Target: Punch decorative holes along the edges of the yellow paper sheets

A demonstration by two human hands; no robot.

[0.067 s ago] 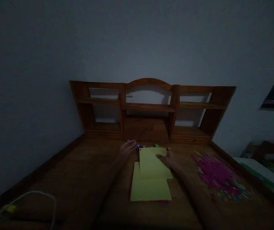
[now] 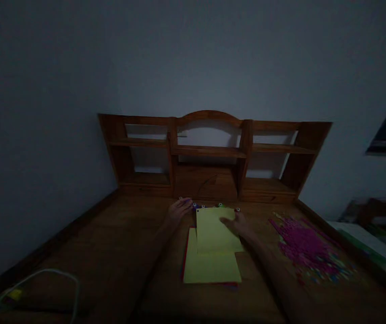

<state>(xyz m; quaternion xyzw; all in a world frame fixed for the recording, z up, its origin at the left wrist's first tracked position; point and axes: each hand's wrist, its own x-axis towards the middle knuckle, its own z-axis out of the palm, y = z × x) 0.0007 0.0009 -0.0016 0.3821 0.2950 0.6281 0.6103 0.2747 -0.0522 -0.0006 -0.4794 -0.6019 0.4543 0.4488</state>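
A yellow paper sheet (image 2: 215,234) lies at a slight offset over a stack of coloured sheets, whose top is another yellow sheet (image 2: 211,272); red edges peek out beneath. My right hand (image 2: 238,223) grips the upper sheet's right side, its thumb across the paper and its other fingers partly hidden. To the left of the sheet, my left hand (image 2: 179,208) has its fingers stretched out over something small and purple. Small round pieces with white tops (image 2: 220,205) line the sheet's far edge; dim light hides their kind.
A wooden shelf unit (image 2: 209,151) stands along the desk's back edge. On the right lies a heap of small pink and multicoloured pieces (image 2: 306,245). A white cable (image 2: 54,271) loops at the front left, near a yellow item (image 2: 15,294).
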